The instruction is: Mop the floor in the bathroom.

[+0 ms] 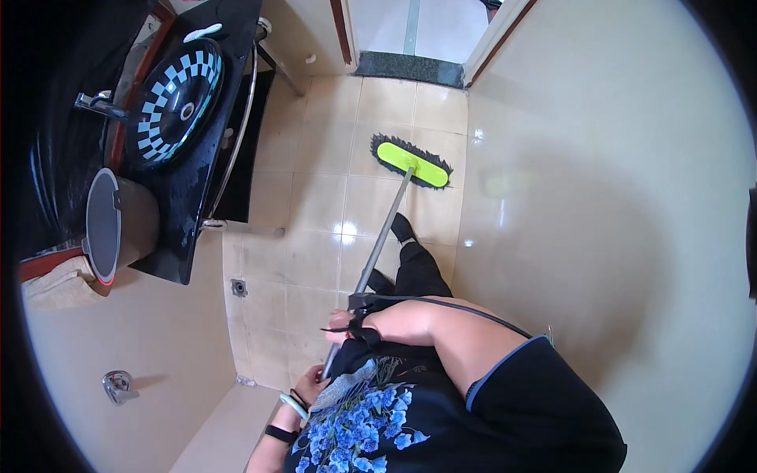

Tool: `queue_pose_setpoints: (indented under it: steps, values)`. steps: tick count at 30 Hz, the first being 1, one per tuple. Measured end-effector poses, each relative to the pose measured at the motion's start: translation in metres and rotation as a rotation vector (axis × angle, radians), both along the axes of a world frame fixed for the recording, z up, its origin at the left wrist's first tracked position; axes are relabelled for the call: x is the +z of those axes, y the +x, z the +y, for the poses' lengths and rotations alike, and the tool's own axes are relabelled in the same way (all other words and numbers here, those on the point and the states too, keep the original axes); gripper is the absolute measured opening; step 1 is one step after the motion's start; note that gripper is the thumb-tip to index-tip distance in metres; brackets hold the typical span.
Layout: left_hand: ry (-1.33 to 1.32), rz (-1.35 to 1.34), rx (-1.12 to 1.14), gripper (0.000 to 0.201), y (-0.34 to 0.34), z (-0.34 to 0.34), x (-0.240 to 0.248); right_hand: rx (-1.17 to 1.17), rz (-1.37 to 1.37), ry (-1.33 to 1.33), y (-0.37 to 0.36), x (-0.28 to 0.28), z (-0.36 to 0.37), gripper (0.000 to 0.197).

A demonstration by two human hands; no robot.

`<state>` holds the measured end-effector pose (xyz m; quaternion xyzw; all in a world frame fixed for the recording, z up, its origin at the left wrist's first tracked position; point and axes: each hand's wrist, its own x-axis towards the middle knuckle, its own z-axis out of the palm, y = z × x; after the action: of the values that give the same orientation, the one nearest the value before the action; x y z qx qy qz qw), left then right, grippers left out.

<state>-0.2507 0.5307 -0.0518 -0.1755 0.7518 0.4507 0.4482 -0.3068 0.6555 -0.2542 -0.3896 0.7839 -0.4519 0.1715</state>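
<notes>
A mop (412,164) with a lime-green plate and dark shaggy fringe lies flat on the tiled floor, near the wall on the right. Its grey pole (381,246) slants back toward my body. Higher on the pole, my right hand (339,325) is wrapped round it, with a black strap and small device at the wrist. My left hand (310,385) grips the pole closer to its top end, partly hidden by my shirt. That wrist carries a pale band and a black band.
To the left, a black counter (180,225) holds a checkered basin (186,134) and a grey bucket (122,225). A metal rail (246,130) runs along its edge. A dark stone threshold (410,68) crosses the doorway ahead. A drain (238,288) sits by the left wall.
</notes>
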Motion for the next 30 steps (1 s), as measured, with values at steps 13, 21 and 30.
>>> queue_pose_setpoints:
  steps: [13,21,30]
  values:
    - [0.075,-0.235,0.022,0.011,-0.029,0.03,-0.013,-0.112,-0.008,0.196,0.017,-0.021,0.029,0.02]
    - [0.376,-0.309,0.21,0.013,-0.115,0.133,-0.071,-0.019,0.118,0.255,-0.116,0.047,0.156,0.005]
    - [0.489,-0.277,0.375,0.014,-0.226,0.28,-0.107,0.002,0.257,0.77,-0.241,0.074,0.281,0.008]
